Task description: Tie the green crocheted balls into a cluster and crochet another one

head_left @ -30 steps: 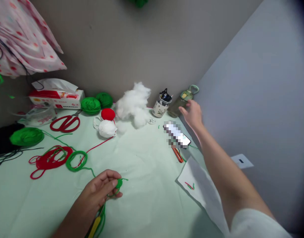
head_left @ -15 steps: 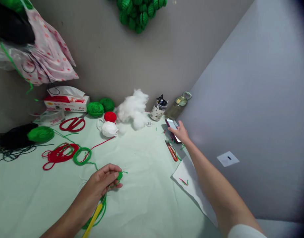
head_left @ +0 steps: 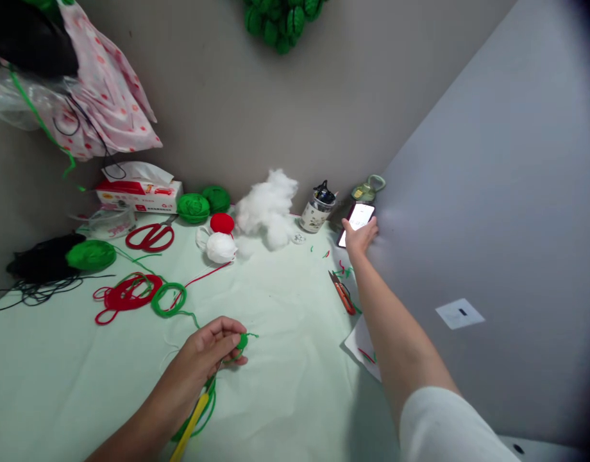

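Note:
My left hand (head_left: 217,346) pinches a small green crochet piece (head_left: 242,341) with a short yarn tail. Below that hand hangs a crochet hook with a yellow handle (head_left: 193,423), beside loops of green yarn (head_left: 209,410). At the back right, my right hand (head_left: 361,237) grips a smartphone (head_left: 361,215) by its sides. The phone is tilted up with its screen lit, in front of a green-tinted bottle (head_left: 369,187). Near my right forearm lie orange-handled thread snips (head_left: 342,294) and a sheet of white paper (head_left: 360,346) with yarn scraps, partly covered by the arm.
White stuffing (head_left: 269,208) sits at the back beside a pen cup (head_left: 317,212). To its left are a white yarn ball (head_left: 219,248), a red ball (head_left: 222,222), green balls (head_left: 193,208), red scissors (head_left: 151,238) and a tissue box (head_left: 141,196). Red yarn (head_left: 131,294) lies left.
My right hand has lifted the smartphone off the table and tilted it up toward the bottle; its screen now shows bright. My left hand keeps its hold. The view has shifted slightly.

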### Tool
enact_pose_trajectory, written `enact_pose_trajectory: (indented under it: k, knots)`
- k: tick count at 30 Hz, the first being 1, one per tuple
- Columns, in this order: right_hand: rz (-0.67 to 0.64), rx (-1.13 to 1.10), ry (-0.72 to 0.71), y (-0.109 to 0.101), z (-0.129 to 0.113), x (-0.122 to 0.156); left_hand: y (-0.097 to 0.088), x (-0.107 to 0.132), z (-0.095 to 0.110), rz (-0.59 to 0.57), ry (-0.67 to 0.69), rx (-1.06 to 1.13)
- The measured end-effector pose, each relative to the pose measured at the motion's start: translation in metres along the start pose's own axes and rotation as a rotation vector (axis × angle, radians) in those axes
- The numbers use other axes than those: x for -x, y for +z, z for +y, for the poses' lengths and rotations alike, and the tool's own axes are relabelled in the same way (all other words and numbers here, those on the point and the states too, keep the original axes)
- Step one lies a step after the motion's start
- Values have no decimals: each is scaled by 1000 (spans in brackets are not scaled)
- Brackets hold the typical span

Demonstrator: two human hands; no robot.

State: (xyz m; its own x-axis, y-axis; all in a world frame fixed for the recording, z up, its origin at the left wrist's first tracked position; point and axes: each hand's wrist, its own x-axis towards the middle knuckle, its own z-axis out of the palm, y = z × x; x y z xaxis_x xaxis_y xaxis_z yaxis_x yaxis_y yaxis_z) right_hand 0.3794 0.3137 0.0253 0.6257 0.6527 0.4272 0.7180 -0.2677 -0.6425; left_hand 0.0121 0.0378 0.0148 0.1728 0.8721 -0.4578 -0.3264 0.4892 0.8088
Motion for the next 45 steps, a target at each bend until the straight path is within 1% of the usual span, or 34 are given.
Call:
enact_pose_trajectory:
  k: [2, 4, 7, 9, 10, 12, 13, 14, 15, 16, 17, 18, 19, 20, 22, 25, 28, 30, 32, 34, 36, 38, 42, 45]
  knots:
    - [-17, -32, -17, -13, 2, 7, -1, 1, -1, -14, 8, 0]
    - [-73, -79, -61, -30, 3, 17, -2, 2, -2, -24, 18, 1]
    - [-250, -173, -180, -62, -2, 46, -4, 1, -5, -35, 49, 8]
    - [-365, -231, -286, -87, -10, 81, -6, -1, -7, -48, 63, 9]
    - [-423, -259, -350, -100, -15, 104, -7, -3, -8, -54, 67, 8]
    - [-559, -310, -497, -127, -26, 157, -8, -5, -10, -61, 79, 14]
    - [-632, -330, -574, -140, -32, 187, -9, -6, -11, -65, 90, 27]
    - [-727, -354, -688, -152, -38, 216, -9, -6, -12, -68, 100, 35]
    - [-846, -358, -941, -162, -44, 244, -9, -6, -12, -67, 112, 43]
    - [-884, -319, -1216, -170, -49, 271, -9, -6, -13, -67, 123, 49]
    - [-835, -243, -1436, -176, -54, 294, -9, -5, -13, -65, 135, 54]
    - [-772, -191, -1594, -179, -58, 314, -8, -4, -14, -62, 147, 60]
    - [-710, -150, -1686, -179, -61, 330, -8, -3, -14, -60, 158, 66]
    - [-670, -129, -1742, -178, -63, 343, -7, -2, -14, -58, 170, 72]
    - [-625, -98, -1801, -169, -65, 358, -7, -1, -13, -56, 189, 84]
    - [-555, -81, -1855, -155, -66, 363, -6, -1, -12, -60, 204, 100]
    - [-438, -131, -1886, -148, -66, 358, -6, -1, -12, -68, 198, 117]
    - [-350, -175, -1869, -149, -67, 352, -6, 0, -12, -78, 188, 129]
    - [-280, -214, -1811, -155, -68, 346, -4, 2, -12, -90, 181, 144]
    - [-260, -251, -1702, -166, -68, 340, -1, 6, -12, -103, 179, 158]
    - [-301, -301, -1552, -180, -67, 334, 5, 13, -10, -122, 172, 163]
    - [-385, -383, -1382, -198, -64, 329, 12, 22, -7, -151, 157, 161]
    - [-534, -608, -1036, -234, -54, 325, 28, 46, 0, -245, 109, 143]
    - [-667, -799, -742, -250, -41, 330, 39, 63, -2, -257, 79, 133]
